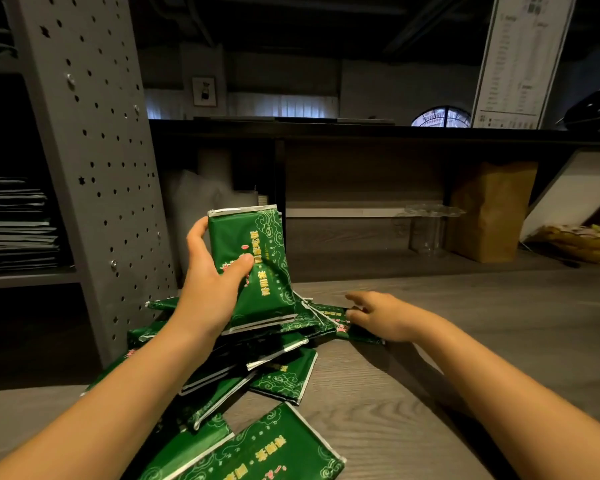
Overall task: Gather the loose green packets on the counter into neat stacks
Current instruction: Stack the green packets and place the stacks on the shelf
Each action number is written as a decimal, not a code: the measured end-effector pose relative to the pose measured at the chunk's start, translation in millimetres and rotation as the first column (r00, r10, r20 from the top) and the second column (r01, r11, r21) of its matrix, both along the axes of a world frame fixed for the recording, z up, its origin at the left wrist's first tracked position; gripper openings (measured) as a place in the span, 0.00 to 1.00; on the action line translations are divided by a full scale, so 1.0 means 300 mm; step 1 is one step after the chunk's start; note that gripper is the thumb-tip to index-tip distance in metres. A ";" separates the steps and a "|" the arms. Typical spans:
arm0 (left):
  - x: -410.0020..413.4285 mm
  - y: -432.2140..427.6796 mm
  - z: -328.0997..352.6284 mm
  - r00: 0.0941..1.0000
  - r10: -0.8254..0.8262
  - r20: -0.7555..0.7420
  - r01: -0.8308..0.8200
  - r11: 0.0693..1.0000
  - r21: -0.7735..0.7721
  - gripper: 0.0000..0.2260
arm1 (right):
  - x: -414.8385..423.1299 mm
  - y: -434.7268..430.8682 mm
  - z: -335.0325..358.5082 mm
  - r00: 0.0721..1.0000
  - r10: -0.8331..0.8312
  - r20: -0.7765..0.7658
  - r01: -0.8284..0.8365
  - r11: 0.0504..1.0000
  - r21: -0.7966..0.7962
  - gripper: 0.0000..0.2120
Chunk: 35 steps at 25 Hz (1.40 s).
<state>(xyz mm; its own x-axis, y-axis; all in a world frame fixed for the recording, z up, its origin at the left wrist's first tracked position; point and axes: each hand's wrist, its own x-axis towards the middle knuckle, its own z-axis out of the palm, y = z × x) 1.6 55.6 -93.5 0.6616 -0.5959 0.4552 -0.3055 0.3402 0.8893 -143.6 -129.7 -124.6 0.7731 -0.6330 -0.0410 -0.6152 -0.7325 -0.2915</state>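
Closest to the camera, one green packet [257, 448] is laid flat on the wooden counter [465, 323], partly cut off by the bottom edge. Just behind it, a messy pile of green packets [278, 372] is spread out, with packets laid over each other at many angles. A small bundle of packets [260, 268] is held up over the pile, stood on its short end and tipped a little to the left. It is gripped by the left hand [212, 285]: the thumb is pressed across the front and the fingers are curled round the back. The right hand [378, 317] is set at the right edge of the pile, with its fingertips on a flat packet there. It is blurred, so it cannot be told if that packet is pinched or only touched. A grey board with holes [94, 150] is seen on the left. A brown paper bag [489, 209] is stood at the back right, beside a clear plastic stand [430, 230].
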 end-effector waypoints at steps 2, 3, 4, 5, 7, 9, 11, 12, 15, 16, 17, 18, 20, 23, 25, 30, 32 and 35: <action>0.005 -0.001 0.004 1.000 -0.005 0.004 0.005 1.000 -0.002 0.26 | 0.002 0.010 0.002 0.998 -0.002 -0.062 0.001 1.000 -0.006 0.31; 0.006 -0.001 0.004 1.000 -0.012 0.004 0.012 1.000 0.000 0.26 | 0.001 0.014 0.012 0.998 -0.010 -0.068 0.009 1.000 -0.021 0.34; 0.005 -0.001 0.003 1.000 -0.022 0.007 0.021 1.000 0.004 0.26 | -0.007 0.023 0.028 0.997 -0.030 -0.074 0.029 1.000 -0.010 0.35; 0.002 0.000 0.002 0.999 -0.031 0.013 0.031 0.999 0.010 0.26 | -0.019 0.029 0.046 0.995 -0.052 -0.082 0.054 0.998 0.017 0.36; 0.000 0.002 0.001 0.998 -0.049 0.026 0.048 0.999 0.020 0.27 | -0.052 0.038 0.079 0.988 -0.102 -0.118 0.110 0.992 0.066 0.32; 0.001 0.003 0.002 0.998 -0.052 0.028 0.052 0.998 0.020 0.27 | -0.074 0.035 0.098 0.988 -0.139 -0.071 0.144 0.987 0.076 0.26; 0.005 0.002 0.002 0.999 -0.046 0.014 0.046 0.999 0.014 0.25 | -0.074 0.030 0.109 0.981 -0.173 0.086 0.166 0.983 0.084 0.19; 0.006 0.001 0.001 0.999 -0.045 -0.004 0.045 0.999 0.009 0.24 | -0.069 0.026 0.113 0.966 -0.174 0.189 0.160 0.983 0.085 0.15; 0.000 -0.003 -0.001 0.997 -0.043 -0.064 0.043 0.999 0.002 0.22 | -0.043 0.054 0.125 0.801 -0.115 0.588 0.014 0.985 0.173 0.09; -0.002 -0.005 -0.003 0.996 -0.036 -0.077 0.036 0.999 -0.001 0.22 | -0.033 0.080 0.131 0.697 -0.110 0.709 -0.088 0.968 0.236 0.10; -0.004 -0.005 -0.004 0.996 -0.028 -0.086 0.028 1.000 -0.006 0.23 | -0.023 0.111 0.139 0.591 -0.130 0.796 -0.203 0.931 0.303 0.11; -0.006 -0.006 -0.007 0.995 -0.021 -0.093 0.021 1.000 -0.009 0.24 | -0.013 0.145 0.145 0.504 -0.161 0.848 -0.317 0.879 0.355 0.11; -0.010 -0.010 -0.013 0.995 -0.014 -0.095 0.013 1.000 -0.015 0.26 | 0.017 0.212 0.140 0.424 -0.179 0.888 -0.469 0.795 0.384 0.11; -0.031 -0.019 -0.022 0.993 -0.035 -0.112 0.028 0.998 -0.065 0.22 | 0.095 0.265 0.070 0.405 -0.092 0.910 -0.437 0.855 0.281 0.11; -0.047 -0.024 -0.030 0.993 -0.052 -0.108 0.042 0.995 -0.085 0.19 | 0.134 0.295 0.023 0.424 -0.071 0.903 -0.394 0.883 0.255 0.19; -0.076 -0.019 -0.043 0.995 -0.095 -0.035 0.091 0.991 -0.101 0.26 | 0.157 0.337 -0.013 0.412 -0.014 0.911 -0.498 0.834 0.238 0.26; -0.073 -0.024 -0.047 0.997 -0.068 0.037 0.072 0.993 -0.095 0.33 | 0.155 0.330 0.000 0.455 -0.005 0.890 -0.562 0.774 0.292 0.30; -0.047 -0.023 -0.037 0.999 -0.022 0.045 0.027 0.993 -0.114 0.34 | 0.129 0.277 0.042 0.501 -0.054 0.864 -0.537 0.763 0.359 0.23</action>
<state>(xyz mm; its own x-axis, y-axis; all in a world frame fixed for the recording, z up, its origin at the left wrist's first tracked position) -12.6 48.8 -104.6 0.6252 -0.5541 0.5496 -0.3336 0.4469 0.8301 -105.1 -46.6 -112.1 0.7550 -0.4983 0.4262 0.2832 -0.3385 -0.8974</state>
